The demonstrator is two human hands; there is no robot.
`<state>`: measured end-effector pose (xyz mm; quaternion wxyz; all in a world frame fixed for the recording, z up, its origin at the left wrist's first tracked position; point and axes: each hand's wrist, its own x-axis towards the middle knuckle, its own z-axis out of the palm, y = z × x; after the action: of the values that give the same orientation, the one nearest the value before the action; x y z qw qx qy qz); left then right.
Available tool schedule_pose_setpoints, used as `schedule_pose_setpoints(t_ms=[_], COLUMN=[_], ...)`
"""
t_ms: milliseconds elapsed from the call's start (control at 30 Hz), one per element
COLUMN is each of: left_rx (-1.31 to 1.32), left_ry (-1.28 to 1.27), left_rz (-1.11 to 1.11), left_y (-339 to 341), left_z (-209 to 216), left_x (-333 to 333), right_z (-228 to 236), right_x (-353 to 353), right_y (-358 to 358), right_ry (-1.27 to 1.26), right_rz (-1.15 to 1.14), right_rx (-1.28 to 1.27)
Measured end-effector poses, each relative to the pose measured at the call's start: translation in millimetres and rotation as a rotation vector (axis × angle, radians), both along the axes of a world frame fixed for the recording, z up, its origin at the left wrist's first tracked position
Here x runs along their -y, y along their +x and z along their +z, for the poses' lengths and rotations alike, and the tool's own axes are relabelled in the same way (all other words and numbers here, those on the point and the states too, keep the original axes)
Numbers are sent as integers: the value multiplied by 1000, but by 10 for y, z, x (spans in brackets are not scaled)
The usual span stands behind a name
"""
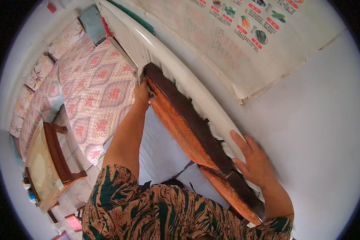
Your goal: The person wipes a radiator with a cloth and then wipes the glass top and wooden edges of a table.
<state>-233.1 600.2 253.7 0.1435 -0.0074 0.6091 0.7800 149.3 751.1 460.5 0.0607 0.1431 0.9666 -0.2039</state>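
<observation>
Left hand [142, 89] at far end of long board [196, 130], grip unclear. Right hand [254, 162] spread on white rail [184, 75]. Board looks stiff, heavy; hold both ends.

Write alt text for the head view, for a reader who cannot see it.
Seen from above, a person's left hand is at the far end of a long brown panel, and the right hand rests, fingers spread, on a curved white rail. A flower-patterned bed and small table stand at left; a vegetable poster hangs at upper right.
</observation>
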Motion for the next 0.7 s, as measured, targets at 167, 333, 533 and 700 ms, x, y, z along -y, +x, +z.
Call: schedule_pose_setpoints(t_ms=[167, 333, 533, 700], left_rx=[82, -120, -543, -1240], left_ry=[-249, -288, -103, -700], left_rz=[75, -8, -131, -572], left_y=[261, 784, 1796, 2093], left_z=[-288, -244, 229, 617], left_x=[11, 77, 141, 256], right_z=[-3, 3, 18, 8], right_x=[-20, -48, 6, 31], right_y=[-22, 17, 1, -13], right_ry=[-33, -3, -9, 14], right_rz=[4, 22, 11, 21], right_rx=[-10, -53, -21, -47])
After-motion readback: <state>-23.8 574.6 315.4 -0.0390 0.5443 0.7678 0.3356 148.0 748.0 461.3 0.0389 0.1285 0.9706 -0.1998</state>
